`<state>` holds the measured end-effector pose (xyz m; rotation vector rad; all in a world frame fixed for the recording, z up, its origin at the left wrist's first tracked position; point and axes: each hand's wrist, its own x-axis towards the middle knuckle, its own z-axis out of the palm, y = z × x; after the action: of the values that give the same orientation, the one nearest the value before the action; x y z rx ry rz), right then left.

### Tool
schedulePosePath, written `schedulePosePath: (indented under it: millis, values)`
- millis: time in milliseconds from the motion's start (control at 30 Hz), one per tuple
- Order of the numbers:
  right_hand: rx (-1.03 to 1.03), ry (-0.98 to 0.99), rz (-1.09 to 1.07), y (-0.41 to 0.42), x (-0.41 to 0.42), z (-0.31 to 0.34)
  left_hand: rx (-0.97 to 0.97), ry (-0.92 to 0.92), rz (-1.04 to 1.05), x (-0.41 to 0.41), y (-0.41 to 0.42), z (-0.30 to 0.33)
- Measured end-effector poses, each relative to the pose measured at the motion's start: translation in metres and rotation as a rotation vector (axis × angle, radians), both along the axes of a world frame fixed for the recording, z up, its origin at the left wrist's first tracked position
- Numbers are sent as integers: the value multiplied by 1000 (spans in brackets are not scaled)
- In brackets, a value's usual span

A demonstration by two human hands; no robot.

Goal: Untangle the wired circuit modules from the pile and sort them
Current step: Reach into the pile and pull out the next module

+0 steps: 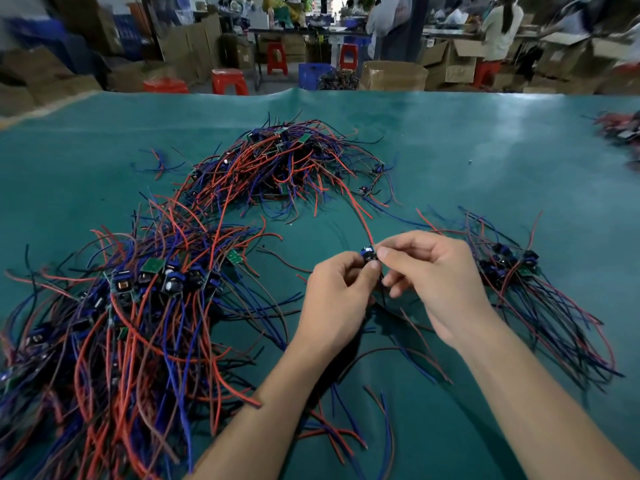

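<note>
Between my two hands sits one small circuit module with a blue and black body. My left hand and my right hand both pinch it at the fingertips, above the table. A red wire runs from the module up toward the far tangled pile. Other wires hang down from it under my hands. A big tangled pile of modules with red, blue and black wires lies at my left. At my right a neater bundle of modules lies with its wires trailing toward me.
The green table mat covers the whole work surface. Another heap of wires lies at the far right edge. Loose wires lie near the front edge. Beyond the table stand cardboard boxes, red stools and people.
</note>
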<state>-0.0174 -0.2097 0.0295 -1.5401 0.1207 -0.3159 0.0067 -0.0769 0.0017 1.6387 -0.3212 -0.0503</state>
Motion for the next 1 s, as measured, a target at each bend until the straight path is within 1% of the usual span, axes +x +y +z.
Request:
schedulePosePath:
  millis: [200,367,533,633,700,767,833,933,1000]
  values:
    - [37,24,-29,1,3,-4,-61,25,-22,-1,1,-1]
    - [13,53,-71,0,6,-6,-56,26,-24,-1,1,0]
    - [104,69,-50,-4,6,-5,-82,24,-17,-3,1,2]
    - [95,56,-12,-8,5,-4,-68,21,-36,-2,2,2]
    - [48,39,-13,-12,5,-3,-41,11,-36,-1,1,0]
    - [-42,0,-84,-16,5,-3,-11,6,-42,0,1,-1]
    - [-101,-51,-198,-22,7,-3,19,1,-54,0,1,-1]
    - [-147,-112,-364,-37,7,2,54,-11,-87,-1,0,-1]
    - [-141,-158,-434,-47,5,5,50,-15,-117,-3,0,1]
